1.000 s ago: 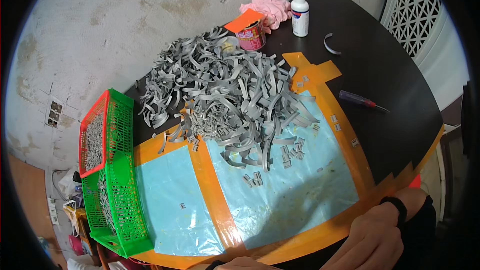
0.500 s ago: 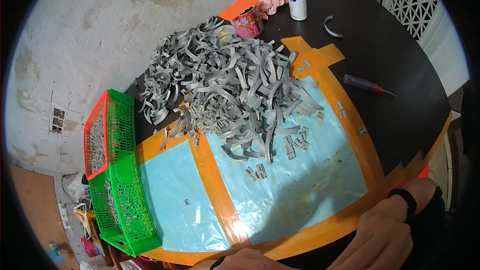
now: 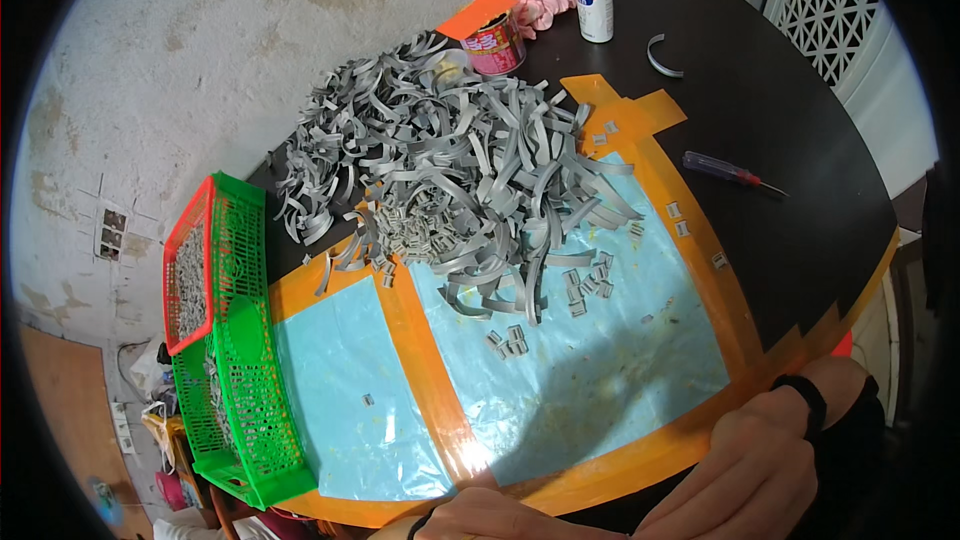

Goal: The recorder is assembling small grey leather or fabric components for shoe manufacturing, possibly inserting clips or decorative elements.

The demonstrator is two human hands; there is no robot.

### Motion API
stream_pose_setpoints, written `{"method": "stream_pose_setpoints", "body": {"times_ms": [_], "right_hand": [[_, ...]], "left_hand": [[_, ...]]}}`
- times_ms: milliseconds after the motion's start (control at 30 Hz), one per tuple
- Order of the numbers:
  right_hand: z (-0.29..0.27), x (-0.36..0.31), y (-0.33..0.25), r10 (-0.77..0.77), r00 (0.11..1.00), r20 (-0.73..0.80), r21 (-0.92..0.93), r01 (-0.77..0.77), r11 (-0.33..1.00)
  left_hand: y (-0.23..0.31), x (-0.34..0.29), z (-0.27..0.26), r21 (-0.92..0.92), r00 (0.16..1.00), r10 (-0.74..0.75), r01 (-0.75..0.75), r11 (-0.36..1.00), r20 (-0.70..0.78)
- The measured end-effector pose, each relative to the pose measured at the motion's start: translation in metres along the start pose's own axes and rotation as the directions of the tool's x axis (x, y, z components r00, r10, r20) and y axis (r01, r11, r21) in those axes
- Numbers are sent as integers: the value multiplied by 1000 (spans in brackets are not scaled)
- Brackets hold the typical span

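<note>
Surface (image 3: 830, 180) carries a big heap of strips (image 3: 490, 160), seemingly plenty left. Green basket (image 3: 250, 340) and red basket (image 3: 211, 270), at left, hold many small clips (image 3: 190, 285), apparently done; more lie loose against strips. Right hand (image 3: 745, 475) angles inward, left hand (image 3: 490, 517) low at near edge; fingertips cropped, can't tell either grip.

Heaped grey strips (image 3: 505, 165) and a screwdriver (image 3: 722, 169) suggest a workshop.
</note>
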State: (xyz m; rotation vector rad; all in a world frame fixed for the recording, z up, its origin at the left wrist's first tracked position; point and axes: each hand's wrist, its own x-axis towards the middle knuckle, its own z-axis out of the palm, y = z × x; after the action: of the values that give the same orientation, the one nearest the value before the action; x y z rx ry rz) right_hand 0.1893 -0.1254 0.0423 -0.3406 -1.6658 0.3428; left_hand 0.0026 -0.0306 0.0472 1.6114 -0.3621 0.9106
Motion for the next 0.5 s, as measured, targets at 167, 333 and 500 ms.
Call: {"method": "stream_pose_setpoints", "body": {"times_ms": [167, 333, 500], "right_hand": [[0, -2, 1, -14, 999, 45, -54, 17, 998], [-2, -2, 4, -28, 999, 33, -40, 29, 999], [-1, 1, 2, -80, 996, 38, -19, 81, 997]], "left_hand": [[-1, -2, 2, 31, 1000, -4, 5, 999, -24], [-1, 2, 0, -4, 996, -78, 79, 997, 46], [3, 7, 5, -21, 992, -104, 106, 994, 67]]}}
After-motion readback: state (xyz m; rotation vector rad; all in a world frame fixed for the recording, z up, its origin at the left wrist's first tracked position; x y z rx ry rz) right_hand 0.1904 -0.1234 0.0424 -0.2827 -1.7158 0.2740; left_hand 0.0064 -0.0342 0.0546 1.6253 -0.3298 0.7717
